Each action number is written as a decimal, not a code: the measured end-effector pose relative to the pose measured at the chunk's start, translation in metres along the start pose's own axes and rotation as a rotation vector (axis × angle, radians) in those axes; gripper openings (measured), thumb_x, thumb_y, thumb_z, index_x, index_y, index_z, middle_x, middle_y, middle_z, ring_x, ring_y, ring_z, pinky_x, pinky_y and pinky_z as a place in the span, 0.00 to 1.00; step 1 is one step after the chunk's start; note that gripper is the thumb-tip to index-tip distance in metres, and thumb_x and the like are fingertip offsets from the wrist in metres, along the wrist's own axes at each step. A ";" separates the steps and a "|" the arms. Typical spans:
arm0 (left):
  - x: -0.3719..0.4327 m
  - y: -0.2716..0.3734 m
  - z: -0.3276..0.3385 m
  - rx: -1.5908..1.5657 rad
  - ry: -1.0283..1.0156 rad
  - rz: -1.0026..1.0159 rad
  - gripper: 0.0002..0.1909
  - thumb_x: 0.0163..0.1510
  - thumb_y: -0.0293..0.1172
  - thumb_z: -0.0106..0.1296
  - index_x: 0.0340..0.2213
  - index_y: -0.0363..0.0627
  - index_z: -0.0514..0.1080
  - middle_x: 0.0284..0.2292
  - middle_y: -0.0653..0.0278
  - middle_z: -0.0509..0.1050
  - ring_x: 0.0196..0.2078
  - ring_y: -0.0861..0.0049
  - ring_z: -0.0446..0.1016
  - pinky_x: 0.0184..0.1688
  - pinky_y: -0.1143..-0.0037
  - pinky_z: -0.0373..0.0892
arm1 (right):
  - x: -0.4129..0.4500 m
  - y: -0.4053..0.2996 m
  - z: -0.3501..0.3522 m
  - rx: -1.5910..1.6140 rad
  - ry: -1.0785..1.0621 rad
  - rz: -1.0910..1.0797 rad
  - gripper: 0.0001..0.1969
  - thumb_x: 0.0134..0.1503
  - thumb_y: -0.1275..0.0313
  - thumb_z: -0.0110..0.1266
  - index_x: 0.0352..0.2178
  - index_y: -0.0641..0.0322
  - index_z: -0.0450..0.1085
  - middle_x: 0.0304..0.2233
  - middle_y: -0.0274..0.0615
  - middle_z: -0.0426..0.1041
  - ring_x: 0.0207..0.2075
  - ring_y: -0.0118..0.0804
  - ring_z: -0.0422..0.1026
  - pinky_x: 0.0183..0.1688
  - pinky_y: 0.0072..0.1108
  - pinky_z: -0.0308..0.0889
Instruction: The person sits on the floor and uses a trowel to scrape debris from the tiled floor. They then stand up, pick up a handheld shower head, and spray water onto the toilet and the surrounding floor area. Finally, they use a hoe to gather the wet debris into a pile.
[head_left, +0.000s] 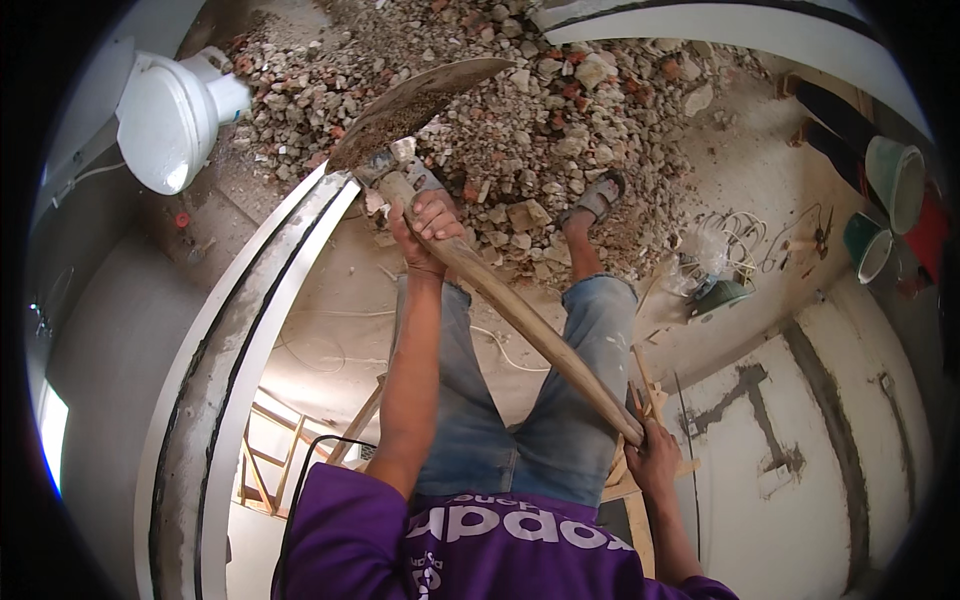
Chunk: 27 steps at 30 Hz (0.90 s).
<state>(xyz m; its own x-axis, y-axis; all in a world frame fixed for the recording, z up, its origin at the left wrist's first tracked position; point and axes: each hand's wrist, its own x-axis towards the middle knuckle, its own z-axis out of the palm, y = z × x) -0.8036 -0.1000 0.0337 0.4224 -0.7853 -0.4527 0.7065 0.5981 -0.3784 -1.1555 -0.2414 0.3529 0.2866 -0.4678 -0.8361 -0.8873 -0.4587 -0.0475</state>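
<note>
A hoe with a wide metal blade (420, 105) and a thick wooden handle (525, 315) slants across my body. My left hand (429, 229) grips the handle close to the blade. Around the handle's far end, beside my hip, my right hand (654, 456) is closed. The blade is raised over a heap of rubble (555, 142), made of broken masonry and reddish brick bits, with some dirt on its face. My sandaled feet stand at the heap's near edge; the foot on the left is partly hidden behind my left hand.
A white toilet (169, 124) stands at the upper left. A white-edged wall end or door frame (225, 360) rises close on my left. At the right, another person (832, 127) is near buckets (894, 180), with coiled cable (739, 240) on the floor. Wooden framing is behind me.
</note>
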 end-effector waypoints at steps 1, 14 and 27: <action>-0.002 0.003 0.001 0.000 -0.010 0.010 0.16 0.53 0.46 0.52 0.25 0.50 0.62 0.15 0.77 0.65 0.18 0.87 0.67 0.28 0.80 0.67 | 0.001 -0.002 0.002 -0.002 -0.013 -0.007 0.16 0.40 0.72 0.58 0.34 0.61 0.66 0.28 0.44 0.70 0.33 0.48 0.70 0.35 0.34 0.62; -0.010 0.024 0.017 -0.079 -0.175 0.039 0.17 0.53 0.47 0.52 0.24 0.50 0.62 0.15 0.77 0.67 0.17 0.87 0.66 0.26 0.80 0.67 | 0.000 -0.022 0.007 0.066 -0.095 0.001 0.15 0.38 0.75 0.58 0.30 0.63 0.63 0.25 0.48 0.68 0.31 0.54 0.70 0.32 0.37 0.64; 0.069 0.075 -0.017 0.753 0.997 -0.054 0.15 0.51 0.40 0.56 0.29 0.44 0.63 0.19 0.65 0.67 0.19 0.73 0.67 0.24 0.70 0.68 | 0.023 -0.082 0.002 0.228 -0.262 -0.001 0.14 0.46 0.67 0.58 0.30 0.63 0.64 0.19 0.57 0.70 0.27 0.59 0.72 0.29 0.40 0.66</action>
<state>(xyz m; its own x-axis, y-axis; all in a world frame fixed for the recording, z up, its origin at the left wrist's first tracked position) -0.7313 -0.1066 -0.0395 0.0009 -0.1460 -0.9893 0.9975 0.0705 -0.0095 -1.0771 -0.2131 0.3362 0.2113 -0.2436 -0.9466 -0.9535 -0.2643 -0.1448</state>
